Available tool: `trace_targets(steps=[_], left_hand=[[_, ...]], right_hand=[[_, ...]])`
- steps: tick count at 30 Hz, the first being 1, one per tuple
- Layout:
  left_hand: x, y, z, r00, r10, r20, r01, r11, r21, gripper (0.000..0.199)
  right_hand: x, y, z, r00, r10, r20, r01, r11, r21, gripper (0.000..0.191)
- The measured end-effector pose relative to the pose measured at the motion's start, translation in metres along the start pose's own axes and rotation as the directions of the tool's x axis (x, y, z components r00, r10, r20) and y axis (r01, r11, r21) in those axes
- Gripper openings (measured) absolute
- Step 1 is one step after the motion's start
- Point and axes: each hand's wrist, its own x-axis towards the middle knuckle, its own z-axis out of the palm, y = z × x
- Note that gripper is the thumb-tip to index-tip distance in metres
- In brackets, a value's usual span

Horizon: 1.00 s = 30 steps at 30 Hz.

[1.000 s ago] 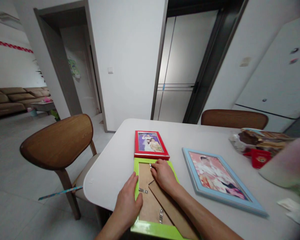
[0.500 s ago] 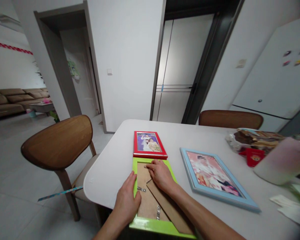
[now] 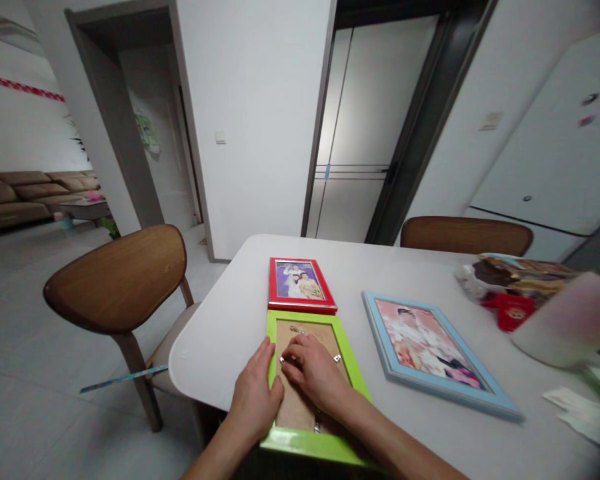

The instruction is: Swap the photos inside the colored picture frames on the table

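A green picture frame (image 3: 286, 439) lies face down at the table's near edge, its brown backing board (image 3: 291, 408) showing. My left hand (image 3: 256, 390) holds the frame's left side, fingers along the outer edge and thumb over the rim. Above the backing, my right hand (image 3: 316, 370) has its fingers curled in, with the tips at a small metal clip (image 3: 282, 360) on the left. Other metal clips show at the top (image 3: 295, 329) and the right (image 3: 337, 359). My right hand and forearm cover part of the board.
A red picture frame (image 3: 303, 309) with a photo touches the green frame's far end. To the right lies a light blue picture frame (image 3: 455, 397). Beyond it are a red packet (image 3: 515, 312), a pinkish jug (image 3: 555, 327) and tissue (image 3: 583, 413). A wooden chair (image 3: 117, 280) stands left.
My right hand has moved from the top clip down to the left one. The slanted brown strip on the backing is now out of sight, and the right clip shows. My left hand stays put.
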Motion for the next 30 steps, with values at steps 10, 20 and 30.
trace_targets(steps=[10, 20, 30], left_hand=[[-0.001, 0.005, -0.002, 1.0, -0.029, 0.007, 0.029, 1.0, -0.001, 0.053], [-0.001, 0.002, -0.001, 1.0, -0.019, -0.004, 0.019, 1.0, -0.023, 0.052], [0.009, 0.019, -0.013, 0.982, -0.188, 0.018, 0.181, 0.907, -0.381, 0.039]], right_hand=[[-0.051, 0.01, -0.031, 0.959, -0.169, 0.229, 0.133, 0.977, 0.167, 0.014], [-0.048, 0.021, -0.013, 0.994, 0.107, 0.026, -0.108, 0.994, 0.029, 0.034], [-0.036, 0.006, -0.03, 0.992, 0.108, -0.064, -0.106, 0.994, 0.029, 0.028]])
